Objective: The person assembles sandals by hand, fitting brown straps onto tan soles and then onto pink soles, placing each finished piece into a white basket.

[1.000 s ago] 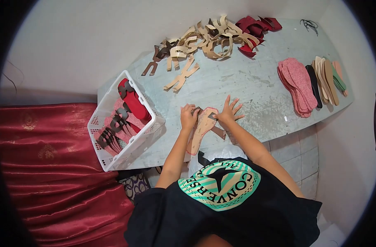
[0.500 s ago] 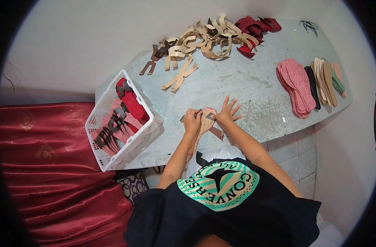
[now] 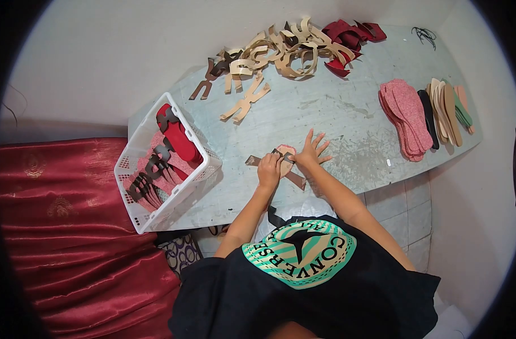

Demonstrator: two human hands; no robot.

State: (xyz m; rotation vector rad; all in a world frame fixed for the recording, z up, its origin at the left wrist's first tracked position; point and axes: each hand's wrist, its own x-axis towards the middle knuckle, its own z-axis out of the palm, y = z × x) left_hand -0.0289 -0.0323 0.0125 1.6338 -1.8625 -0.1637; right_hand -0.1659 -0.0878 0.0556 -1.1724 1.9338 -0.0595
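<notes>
Near the table's front edge lies a pink-edged sole piece (image 3: 287, 149) with a tan underside. A dark brown strap (image 3: 295, 179) crosses it, one end showing at its left and another at its lower right. My left hand (image 3: 269, 168) presses on the strap and sole, its fingers bent together over them. At the sole's right side my right hand (image 3: 311, 155) has its fingers spread, with the thumb on a strap end. The lower part of the sole is hidden by my left hand and forearm.
A white basket (image 3: 204, 169) with red and pink soles and dark straps stands left. Beige straps (image 3: 292, 53) and red pieces (image 3: 345, 39) lie at the back. Pink soles (image 3: 405, 118) and other soles (image 3: 447, 113) are stacked right. A red cloth (image 3: 71, 226) hangs left.
My left hand has moved slightly right, farther over the sole. More of the strap's left end shows. My right hand has barely moved.
</notes>
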